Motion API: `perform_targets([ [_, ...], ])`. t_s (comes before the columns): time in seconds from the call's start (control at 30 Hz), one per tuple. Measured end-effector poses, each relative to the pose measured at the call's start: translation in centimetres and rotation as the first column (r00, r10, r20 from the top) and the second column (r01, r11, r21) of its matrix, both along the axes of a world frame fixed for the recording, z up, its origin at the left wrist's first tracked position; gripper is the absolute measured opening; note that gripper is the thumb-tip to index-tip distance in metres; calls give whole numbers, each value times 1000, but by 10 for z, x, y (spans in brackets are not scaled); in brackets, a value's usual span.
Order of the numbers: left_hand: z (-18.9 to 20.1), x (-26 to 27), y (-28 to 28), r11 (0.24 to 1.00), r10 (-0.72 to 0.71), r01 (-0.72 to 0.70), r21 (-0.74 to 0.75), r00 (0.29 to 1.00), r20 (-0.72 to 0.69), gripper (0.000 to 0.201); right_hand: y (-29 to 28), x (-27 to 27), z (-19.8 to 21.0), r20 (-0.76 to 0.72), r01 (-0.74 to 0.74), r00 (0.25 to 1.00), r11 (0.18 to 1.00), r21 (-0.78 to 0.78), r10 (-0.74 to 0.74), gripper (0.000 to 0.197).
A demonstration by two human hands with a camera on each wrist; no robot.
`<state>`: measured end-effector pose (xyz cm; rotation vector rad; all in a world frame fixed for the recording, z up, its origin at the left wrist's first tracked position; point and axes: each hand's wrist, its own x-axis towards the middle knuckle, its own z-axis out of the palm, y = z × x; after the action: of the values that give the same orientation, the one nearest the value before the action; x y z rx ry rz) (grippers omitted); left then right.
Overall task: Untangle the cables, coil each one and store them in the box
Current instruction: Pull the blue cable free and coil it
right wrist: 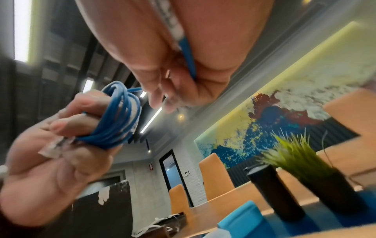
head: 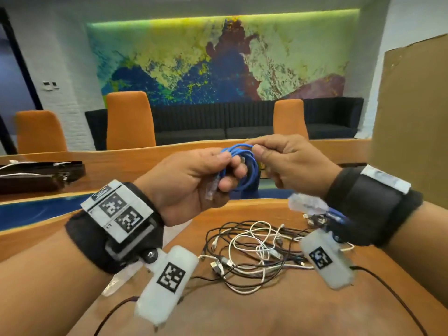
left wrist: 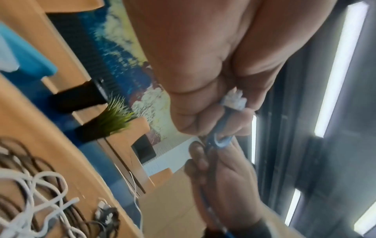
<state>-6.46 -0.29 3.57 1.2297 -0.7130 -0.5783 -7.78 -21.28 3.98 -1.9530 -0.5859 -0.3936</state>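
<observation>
Head view — blue cable (head: pixel 243 166) coil in left hand (head: pixel 191 183) grip, right hand (head: pixel 288 163) pinching it.

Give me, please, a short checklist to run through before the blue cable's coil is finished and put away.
1. Coil held: left hand grips the blue cable loops: ok.
2. Free end controlled: right hand pinches the strand: ok.
3. One connector lies in the left palm: ok.
4. Coil clear of the tangled cables on the table: ok.
5. Cardboard box open and reachable: cannot tell.
</observation>
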Motion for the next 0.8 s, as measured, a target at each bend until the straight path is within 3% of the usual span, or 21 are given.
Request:
perform_targets([
  [0.1,0,11,-3,990,-71,56,-126,991,-114,21,4,0,-5,-151,-115,978,975,187,145,49],
  [0.2,-6,23,-6,983,-93,68,-172,986,-141,18,8,5,-10,-132,-246,952,946,212,277,35],
  [0.3,-14,37,-6,985,-79,52,-167,984,-160,20,8,17,-19,-146,-263,942,934,243,303,30],
  [0.4,-19,46,-9,994,36,-50,-99,989,-145,17,7,34,-30,-223,-225,924,912,342,311,27],
  [0.47,-23,51,-14,976,212,-212,42,977,5,19,7,44,-36,-248,-172,933,930,324,259,18],
  [0.57,-35,61,-19,866,369,-452,212,866,338,25,9,59,-46,-134,-47,988,979,200,74,7],
  [0.63,-44,65,-24,830,432,-526,187,817,382,26,9,71,-54,3,100,995,994,35,-100,10],
  [0.7,-52,68,-33,783,509,-605,146,758,408,28,13,78,-63,38,213,977,977,-24,-212,11],
  [0.8,-69,80,-45,644,614,-763,54,558,558,28,20,88,-76,89,310,949,949,-66,-303,16],
])
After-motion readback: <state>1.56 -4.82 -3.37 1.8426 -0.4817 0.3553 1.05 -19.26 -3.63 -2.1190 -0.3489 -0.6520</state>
